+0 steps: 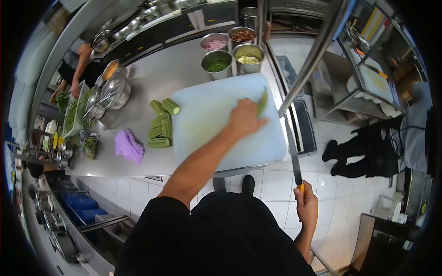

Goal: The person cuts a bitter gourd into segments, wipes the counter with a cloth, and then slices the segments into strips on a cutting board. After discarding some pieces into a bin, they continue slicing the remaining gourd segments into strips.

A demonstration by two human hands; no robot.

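Over the right half of the pale cutting board [202, 101], my left hand [246, 118] reaches out beside a green vegetable piece [262, 102]. Its fingers are partly hidden and blurred, so I cannot tell whether they hold the piece. My right hand [307, 204] is closed round the orange handle of a long knife [295, 161], held off the board's right side with the blade pointing away from me. Cut green ridged vegetable pieces [161, 126] lie against the board's left edge. A purple cloth [129, 146] rests farther left on the steel table [152, 85].
Metal pots of chopped food [216, 62] stand behind the board. Steel bowls [115, 92] and a tray of greens [73, 115] sit at the left, where another person's hands [73, 87] hold greens. Another person [373, 149] stands at the right, near a metal shelf [331, 83].
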